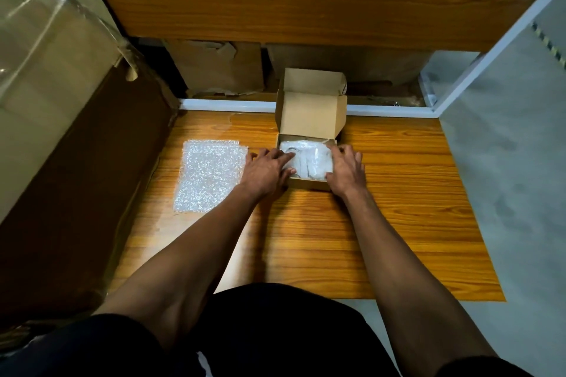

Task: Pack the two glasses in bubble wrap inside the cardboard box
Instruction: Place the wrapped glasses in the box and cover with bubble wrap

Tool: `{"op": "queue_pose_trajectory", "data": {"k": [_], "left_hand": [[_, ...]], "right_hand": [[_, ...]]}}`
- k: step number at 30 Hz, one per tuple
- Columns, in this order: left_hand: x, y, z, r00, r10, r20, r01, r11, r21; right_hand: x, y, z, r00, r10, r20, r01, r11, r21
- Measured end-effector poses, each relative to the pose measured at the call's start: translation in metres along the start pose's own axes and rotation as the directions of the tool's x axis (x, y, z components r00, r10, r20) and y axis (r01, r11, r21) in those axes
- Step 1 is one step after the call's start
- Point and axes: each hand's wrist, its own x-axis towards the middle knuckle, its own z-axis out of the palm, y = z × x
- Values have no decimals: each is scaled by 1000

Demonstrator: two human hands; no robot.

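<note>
Both forearms bare to above the elbow, no sleeves, watch or rings visible on left hand (266, 171) or right hand (346, 171). Black garment near frame bottom, with a small white mark at its left.

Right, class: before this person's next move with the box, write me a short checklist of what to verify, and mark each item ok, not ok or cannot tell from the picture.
1. Cardboard box lid is up and out of the way: ok.
2. Wrapped glasses sit inside the box: ok.
3. Both glasses are in there: cannot tell, the wrap blurs the shapes.
4. Left hand and right hand are at the box's sides, steadying it: ok.
5. All bubble wrap is used: not ok, a spare bubble wrap sheet lies flat on the table left of the box.
</note>
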Motion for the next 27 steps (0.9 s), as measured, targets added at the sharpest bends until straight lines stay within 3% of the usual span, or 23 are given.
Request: {"op": "queue_pose_trajectory", "data": {"k": [4,9,12,24,27], "left_hand": [[2,-3,-1,1000,3,-2,-3,997,-74],[7,2,-3,1000,-4,13,6,984,-177],[9,4,-7,1000,-12,3,13,979,-202],[11,6,-15,999,9,-49,-18,983,-184],[9,3,-13,999,20,-40,-27,979,-201]], "right_hand": [[-6,3,-1,998,50,41,-57,977,203],[5,5,-12,988,17,152,-18,1000,10],[10,0,-15,989,9,147,1,998,-68],[9,5,-11,985,-24,168,32,998,-47],[5,1,-12,994,-5,109,13,997,-76]]}}
